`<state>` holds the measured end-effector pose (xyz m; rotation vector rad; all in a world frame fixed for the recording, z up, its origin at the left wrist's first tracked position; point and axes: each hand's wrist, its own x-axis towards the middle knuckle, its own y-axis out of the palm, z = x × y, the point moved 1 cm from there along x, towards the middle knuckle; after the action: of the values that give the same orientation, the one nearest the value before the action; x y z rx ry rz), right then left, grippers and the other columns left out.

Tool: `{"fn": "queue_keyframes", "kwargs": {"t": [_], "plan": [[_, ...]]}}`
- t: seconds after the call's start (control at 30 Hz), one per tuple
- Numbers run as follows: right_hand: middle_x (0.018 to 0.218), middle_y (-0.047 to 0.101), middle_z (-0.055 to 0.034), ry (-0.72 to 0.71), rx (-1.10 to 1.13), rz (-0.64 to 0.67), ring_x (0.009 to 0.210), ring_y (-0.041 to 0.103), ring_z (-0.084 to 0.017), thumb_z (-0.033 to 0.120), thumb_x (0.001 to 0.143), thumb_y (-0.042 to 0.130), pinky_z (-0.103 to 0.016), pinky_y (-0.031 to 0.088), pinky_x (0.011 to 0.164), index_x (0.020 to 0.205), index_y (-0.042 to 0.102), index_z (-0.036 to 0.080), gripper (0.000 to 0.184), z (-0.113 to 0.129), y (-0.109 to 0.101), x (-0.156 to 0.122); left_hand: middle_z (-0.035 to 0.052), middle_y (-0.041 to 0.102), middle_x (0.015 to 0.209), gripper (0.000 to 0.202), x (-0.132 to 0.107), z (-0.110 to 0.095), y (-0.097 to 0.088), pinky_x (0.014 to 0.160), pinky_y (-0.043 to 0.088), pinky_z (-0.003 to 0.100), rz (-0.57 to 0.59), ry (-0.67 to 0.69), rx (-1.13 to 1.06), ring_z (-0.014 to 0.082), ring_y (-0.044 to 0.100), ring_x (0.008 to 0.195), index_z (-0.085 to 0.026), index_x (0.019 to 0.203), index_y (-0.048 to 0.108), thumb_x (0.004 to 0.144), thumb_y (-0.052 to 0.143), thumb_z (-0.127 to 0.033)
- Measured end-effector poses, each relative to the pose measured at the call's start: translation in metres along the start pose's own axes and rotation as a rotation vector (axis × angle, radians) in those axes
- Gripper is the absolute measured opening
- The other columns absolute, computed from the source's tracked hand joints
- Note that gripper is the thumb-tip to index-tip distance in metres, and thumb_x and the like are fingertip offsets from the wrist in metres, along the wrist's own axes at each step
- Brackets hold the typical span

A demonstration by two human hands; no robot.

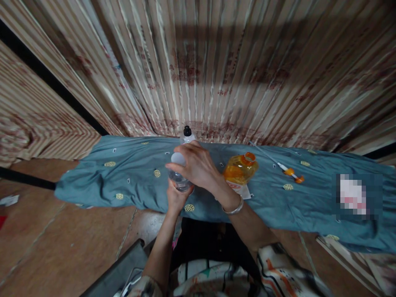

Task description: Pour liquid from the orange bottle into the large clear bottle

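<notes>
My left hand (pixel 175 197) grips the lower body of a small clear plastic bottle (pixel 179 180) from below, holding it over the blue cloth (pixel 130 181). My right hand (pixel 198 166) is curled over the bottle's top, fingers pinched on its white cap (pixel 178 159). A metal bangle (pixel 234 209) sits on my right wrist. Behind the hands stands a second clear bottle with a black cap (pixel 187 133). To the right stands an orange-yellow oil bottle (pixel 240 170) with an open orange neck.
A thin white tube with orange fittings (pixel 289 170) lies on the cloth to the right. Striped fabric (pixel 216 70) hangs behind. Brown floor (pixel 62 239) spreads at the left. A grey object's edge (pixel 117 270) is near my lap.
</notes>
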<state>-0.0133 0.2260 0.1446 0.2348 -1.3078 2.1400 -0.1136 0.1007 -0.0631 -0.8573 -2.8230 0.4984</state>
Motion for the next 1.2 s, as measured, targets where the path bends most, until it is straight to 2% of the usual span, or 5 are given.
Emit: {"fn": "queue_keyframes", "kwargs": {"t": [0.27,0.47,0.83,1.03,1.2], "plan": [[0.163,0.083,-0.0113,-0.162,0.021,0.073,0.155,0.073,-0.033,0.027,0.117,0.081,-0.052,0.059,0.135,0.160,0.077,0.025,0.044,-0.003,-0.004,0.000,0.0119,0.082,0.143,0.049,0.001,0.001,0.001,0.101,0.076,0.050,0.008,-0.006,-0.022,0.0279,0.083,0.118,-0.021,0.152,0.075,0.113,0.088,-0.048],[0.129,0.090,-0.0114,-0.071,-0.106,0.140,0.133,0.079,-0.034,0.026,0.116,0.087,-0.047,0.060,0.126,0.133,0.086,0.024,0.017,0.007,0.000,0.003,0.0125,0.081,0.146,0.052,0.003,0.000,0.001,0.101,0.076,0.051,0.009,0.006,-0.045,0.0288,0.083,0.120,-0.022,0.154,0.074,0.113,0.087,-0.049],[0.174,0.078,-0.0101,-0.158,0.216,0.115,0.165,0.071,-0.028,0.017,0.121,0.068,-0.053,0.056,0.145,0.161,0.077,0.028,0.042,-0.001,-0.031,-0.002,0.0111,0.082,0.140,0.048,0.001,-0.004,0.001,0.098,0.076,0.049,-0.018,0.018,-0.042,0.0269,0.084,0.114,-0.021,0.151,0.075,0.112,0.088,-0.048],[0.152,0.090,-0.0111,0.101,1.035,-0.034,0.139,0.089,-0.031,0.066,0.119,0.081,-0.047,0.075,0.119,0.159,0.081,0.031,0.053,0.017,-0.031,-0.086,0.0116,0.082,0.142,0.047,0.001,-0.008,-0.001,0.101,0.075,0.050,0.002,0.034,-0.022,0.0275,0.084,0.117,-0.021,0.149,0.077,0.113,0.087,-0.049],[0.117,0.098,-0.0109,0.619,1.389,-0.329,0.096,0.098,-0.026,0.061,0.112,0.091,-0.033,0.082,0.085,0.129,0.094,0.024,0.041,-0.030,-0.020,-0.196,0.0105,0.083,0.137,0.043,0.005,-0.005,-0.002,0.100,0.075,0.049,-0.037,0.010,0.020,0.0267,0.084,0.115,-0.020,0.143,0.079,0.112,0.088,-0.049]]}}
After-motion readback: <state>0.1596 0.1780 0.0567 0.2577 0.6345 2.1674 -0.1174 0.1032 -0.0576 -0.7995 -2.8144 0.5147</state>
